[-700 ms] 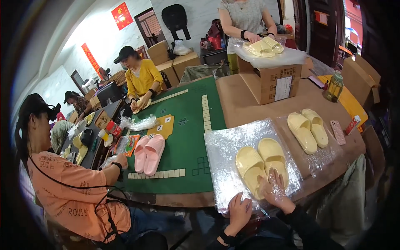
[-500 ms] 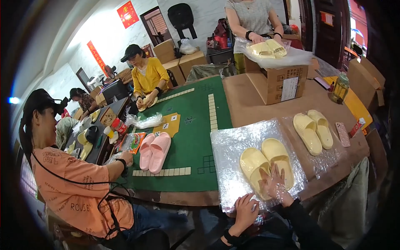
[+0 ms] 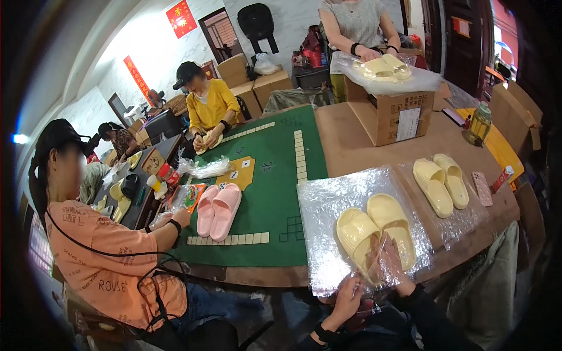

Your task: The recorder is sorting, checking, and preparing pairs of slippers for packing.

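A pair of pale yellow slippers (image 3: 391,219) lies toes away from me inside a clear plastic bag (image 3: 418,237), on a stack of clear bags (image 3: 319,202) at the table's near edge. My right hand (image 3: 391,263) reaches under the clear film at the slippers' heel end. Its fingers stretch forward between the two slippers, holding nothing. My left hand (image 3: 349,297) is closed, fingers curled on the near edge of the bag, just left of my right wrist. Right of the stack, a second pale yellow pair (image 3: 436,184) rests on clear plastic.
A pink phone (image 3: 482,188) and a green-tinted bottle (image 3: 479,124) are on the right. Pink slippers (image 3: 219,212) stand on the green mat (image 3: 275,205). A cardboard box (image 3: 398,117) is at the far side. Co-workers (image 3: 105,245) sit left and stand opposite.
My right hand has turned from lying spread over the right slipper to a narrower pose between the slippers. My left hand has shifted slightly down. The co-worker on the left moves a little.
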Action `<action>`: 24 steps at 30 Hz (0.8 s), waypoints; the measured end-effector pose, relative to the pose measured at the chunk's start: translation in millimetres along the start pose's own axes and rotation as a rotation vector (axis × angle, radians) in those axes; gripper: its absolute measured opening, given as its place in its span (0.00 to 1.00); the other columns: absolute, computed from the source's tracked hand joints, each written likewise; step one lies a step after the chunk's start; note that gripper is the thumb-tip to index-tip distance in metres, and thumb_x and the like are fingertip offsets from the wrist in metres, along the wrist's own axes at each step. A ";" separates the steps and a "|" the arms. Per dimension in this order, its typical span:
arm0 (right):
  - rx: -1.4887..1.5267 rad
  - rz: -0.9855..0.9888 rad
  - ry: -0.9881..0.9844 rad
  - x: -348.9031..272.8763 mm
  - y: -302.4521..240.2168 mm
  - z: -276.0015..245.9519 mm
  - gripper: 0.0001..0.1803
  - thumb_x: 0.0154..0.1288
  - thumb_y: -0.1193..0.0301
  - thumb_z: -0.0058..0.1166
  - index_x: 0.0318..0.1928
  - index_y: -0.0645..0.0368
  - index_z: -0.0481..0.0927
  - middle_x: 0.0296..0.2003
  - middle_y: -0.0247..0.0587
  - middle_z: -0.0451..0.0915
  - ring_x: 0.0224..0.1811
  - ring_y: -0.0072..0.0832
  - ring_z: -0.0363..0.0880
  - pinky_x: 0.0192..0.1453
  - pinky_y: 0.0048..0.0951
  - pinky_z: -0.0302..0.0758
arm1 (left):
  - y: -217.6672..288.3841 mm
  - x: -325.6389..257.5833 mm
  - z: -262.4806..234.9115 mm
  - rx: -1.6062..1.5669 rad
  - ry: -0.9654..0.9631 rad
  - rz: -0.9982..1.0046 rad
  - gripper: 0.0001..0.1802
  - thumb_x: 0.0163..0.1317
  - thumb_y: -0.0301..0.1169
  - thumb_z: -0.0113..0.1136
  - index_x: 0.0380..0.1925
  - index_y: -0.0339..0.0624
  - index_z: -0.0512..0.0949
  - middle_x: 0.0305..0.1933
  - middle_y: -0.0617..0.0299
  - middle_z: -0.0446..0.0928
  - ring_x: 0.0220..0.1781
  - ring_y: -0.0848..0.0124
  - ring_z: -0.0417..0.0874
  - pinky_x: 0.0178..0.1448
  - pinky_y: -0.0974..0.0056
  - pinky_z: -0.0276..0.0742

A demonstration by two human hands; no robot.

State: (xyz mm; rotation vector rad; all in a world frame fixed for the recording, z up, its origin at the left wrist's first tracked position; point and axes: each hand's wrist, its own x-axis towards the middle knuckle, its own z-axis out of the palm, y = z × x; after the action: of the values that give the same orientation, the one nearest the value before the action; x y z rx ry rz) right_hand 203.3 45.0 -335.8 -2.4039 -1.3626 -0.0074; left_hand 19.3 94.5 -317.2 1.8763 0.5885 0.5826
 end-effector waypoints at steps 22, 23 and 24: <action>0.268 -0.026 -0.088 12.1 -28.4 -41.4 0.33 0.62 0.55 0.52 0.61 0.63 0.68 0.62 0.70 0.60 0.62 0.61 0.62 0.63 0.56 0.61 | 1.4 0.7 -6.1 -0.567 -0.146 -0.294 0.43 0.56 0.05 0.42 0.72 0.41 0.48 0.61 0.44 0.69 0.52 0.60 0.82 0.54 0.63 0.80; 0.255 0.002 -0.101 3.2 -26.9 -44.2 0.33 0.62 0.55 0.52 0.61 0.63 0.68 0.62 0.70 0.60 0.62 0.61 0.62 0.63 0.56 0.61 | 3.0 -0.3 -16.1 -0.519 -0.134 -0.357 0.42 0.56 0.06 0.39 0.72 0.41 0.48 0.49 0.45 0.78 0.46 0.59 0.84 0.50 0.63 0.82; 0.081 -0.067 -0.097 -7.1 -24.2 -51.1 0.32 0.62 0.54 0.52 0.62 0.59 0.69 0.63 0.71 0.58 0.64 0.63 0.59 0.64 0.56 0.60 | -2.7 0.5 -18.1 -0.600 -0.051 -0.417 0.42 0.56 0.06 0.37 0.72 0.41 0.49 0.43 0.46 0.80 0.42 0.60 0.85 0.48 0.63 0.83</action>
State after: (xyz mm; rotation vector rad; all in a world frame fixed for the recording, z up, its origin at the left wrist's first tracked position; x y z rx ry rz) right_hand 188.5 33.7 -281.9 -2.3180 -1.4573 0.1453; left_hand 7.8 108.3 -313.4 1.1586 0.6602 0.3763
